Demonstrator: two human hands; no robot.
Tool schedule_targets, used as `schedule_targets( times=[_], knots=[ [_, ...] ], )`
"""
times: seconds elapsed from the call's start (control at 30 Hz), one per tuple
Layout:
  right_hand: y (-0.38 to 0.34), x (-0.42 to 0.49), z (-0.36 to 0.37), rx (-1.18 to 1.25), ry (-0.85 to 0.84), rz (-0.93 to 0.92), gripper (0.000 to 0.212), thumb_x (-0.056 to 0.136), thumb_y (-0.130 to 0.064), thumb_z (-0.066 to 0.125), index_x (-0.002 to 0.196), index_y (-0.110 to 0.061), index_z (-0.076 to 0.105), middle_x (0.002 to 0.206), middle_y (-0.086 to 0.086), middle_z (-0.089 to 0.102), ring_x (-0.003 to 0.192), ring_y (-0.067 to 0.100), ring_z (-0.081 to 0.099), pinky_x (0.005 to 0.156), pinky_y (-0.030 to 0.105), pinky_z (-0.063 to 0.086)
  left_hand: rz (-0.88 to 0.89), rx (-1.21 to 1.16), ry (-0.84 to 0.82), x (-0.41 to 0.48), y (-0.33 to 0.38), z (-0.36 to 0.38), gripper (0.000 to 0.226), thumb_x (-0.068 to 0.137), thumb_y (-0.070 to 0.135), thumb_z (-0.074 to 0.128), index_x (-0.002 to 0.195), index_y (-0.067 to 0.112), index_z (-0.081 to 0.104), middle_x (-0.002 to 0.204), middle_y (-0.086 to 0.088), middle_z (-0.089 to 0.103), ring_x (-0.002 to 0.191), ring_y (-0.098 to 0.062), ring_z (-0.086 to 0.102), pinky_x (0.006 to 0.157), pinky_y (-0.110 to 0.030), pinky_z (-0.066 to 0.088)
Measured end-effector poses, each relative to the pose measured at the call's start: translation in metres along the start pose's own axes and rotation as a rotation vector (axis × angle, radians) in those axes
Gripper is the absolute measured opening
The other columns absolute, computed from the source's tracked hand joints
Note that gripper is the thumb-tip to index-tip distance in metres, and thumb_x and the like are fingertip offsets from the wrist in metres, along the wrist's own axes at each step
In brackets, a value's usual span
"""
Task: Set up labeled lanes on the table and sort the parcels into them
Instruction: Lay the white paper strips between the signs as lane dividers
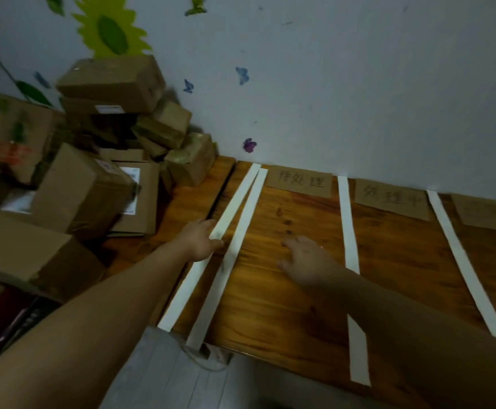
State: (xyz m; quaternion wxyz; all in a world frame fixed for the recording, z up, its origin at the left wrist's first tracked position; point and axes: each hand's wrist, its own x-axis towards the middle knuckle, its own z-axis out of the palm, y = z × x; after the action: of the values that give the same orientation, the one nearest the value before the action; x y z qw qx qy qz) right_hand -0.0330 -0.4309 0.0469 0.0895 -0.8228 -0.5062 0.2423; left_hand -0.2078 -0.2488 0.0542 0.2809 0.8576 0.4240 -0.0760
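Left hand (pixel 201 239) pinches leftmost paper strip (pixel 183 293) mid-length, probably squaring it up as lane edge. Right hand (pixel 305 261) has fingers spread, holds nothing, sits over table (pixel 285 314) between second strip (pixel 215 290) and third strip (pixel 348 225). Beyond hands, cardboard labels (pixel 299 181) head lanes at wall. Parcels (pixel 108 160) piled far left of left hand, unsorted.

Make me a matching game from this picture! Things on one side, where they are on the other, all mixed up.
Things:
1. left hand
2. right hand
3. boxes
4. purple butterfly

Places:
A. stuck on the wall
B. piled up on the left
C. touching a white strip
D. spread open above the table

Pairs: 1-C, 2-D, 3-B, 4-A
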Motion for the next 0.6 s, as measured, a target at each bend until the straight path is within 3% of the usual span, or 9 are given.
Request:
schedule_targets(
  times=[0.17, 0.23, 0.3, 0.4, 0.53, 0.6],
  knots=[
    [-0.041, 0.046, 0.027, -0.033, -0.064, -0.013, 0.06, 0.093, -0.047, 0.049, 0.144, -0.02, 0.033, 0.149, 0.006, 0.034, 0.135, 0.025, 0.033, 0.107, 0.038, 0.03, -0.035, -0.109, -0.013, 0.02, -0.032, -0.004, 0.06, 0.091, 0.032, 0.057, 0.144, 0.018, 0.034, 0.147, -0.007, 0.038, 0.13, -0.027, 0.041, 0.105, -0.043, 0.04],
    [-0.048, 0.062, 0.039, -0.016, -0.101, -0.016, 0.059, 0.094, -0.045, 0.049, 0.144, -0.019, 0.034, 0.149, 0.007, 0.035, 0.135, 0.025, 0.034, 0.106, 0.037, 0.032, -0.052, -0.165, 0.004, 0.033, -0.037, 0.003, 0.053, 0.092, 0.029, 0.056, 0.141, 0.018, 0.039, 0.142, -0.007, 0.045, 0.124, -0.026, 0.048, 0.098, -0.035, 0.044],
    [-0.053, 0.076, 0.052, 0.012, -0.146, 0.002, 0.061, 0.094, -0.044, 0.049, 0.147, -0.02, 0.03, 0.152, 0.006, 0.031, 0.138, 0.026, 0.029, 0.109, 0.038, 0.029, -0.071, -0.267, 0.014, 0.046, -0.035, 0.01, 0.046, 0.093, 0.027, 0.056, 0.137, 0.018, 0.044, 0.137, -0.006, 0.05, 0.119, -0.025, 0.052, 0.086, -0.027, 0.044],
    [-0.056, 0.083, 0.073, 0.001, -0.241, 0.047, 0.063, 0.094, -0.041, 0.051, 0.148, -0.018, 0.026, 0.154, 0.008, 0.026, 0.14, 0.028, 0.027, 0.111, 0.039, 0.028, -0.062, -0.289, -0.057, 0.068, -0.029, 0.022, 0.042, 0.093, 0.028, 0.056, 0.133, 0.017, 0.049, 0.134, -0.006, 0.052, 0.117, -0.024, 0.054, 0.082, -0.026, 0.044],
    [-0.058, 0.08, 0.106, -0.002, -0.273, 0.191, 0.052, 0.094, -0.037, 0.053, 0.139, -0.016, 0.038, 0.143, 0.008, 0.04, 0.126, 0.024, 0.044, 0.102, 0.036, 0.039, -0.013, -0.204, -0.214, 0.087, -0.034, 0.044, 0.04, 0.091, 0.032, 0.058, 0.127, 0.013, 0.054, 0.128, -0.005, 0.056, 0.109, -0.023, 0.056, 0.081, -0.024, 0.044],
    [-0.063, 0.076, 0.117, 0.056, -0.239, 0.268, 0.04, 0.095, -0.032, 0.054, 0.131, -0.016, 0.046, 0.134, 0.007, 0.047, 0.117, 0.021, 0.049, 0.099, 0.033, 0.042, -0.035, -0.232, -0.239, 0.091, -0.04, 0.053, 0.042, 0.09, 0.031, 0.061, 0.127, 0.012, 0.054, 0.119, -0.004, 0.059, 0.099, -0.019, 0.057, 0.073, -0.021, 0.044]
  ],
)
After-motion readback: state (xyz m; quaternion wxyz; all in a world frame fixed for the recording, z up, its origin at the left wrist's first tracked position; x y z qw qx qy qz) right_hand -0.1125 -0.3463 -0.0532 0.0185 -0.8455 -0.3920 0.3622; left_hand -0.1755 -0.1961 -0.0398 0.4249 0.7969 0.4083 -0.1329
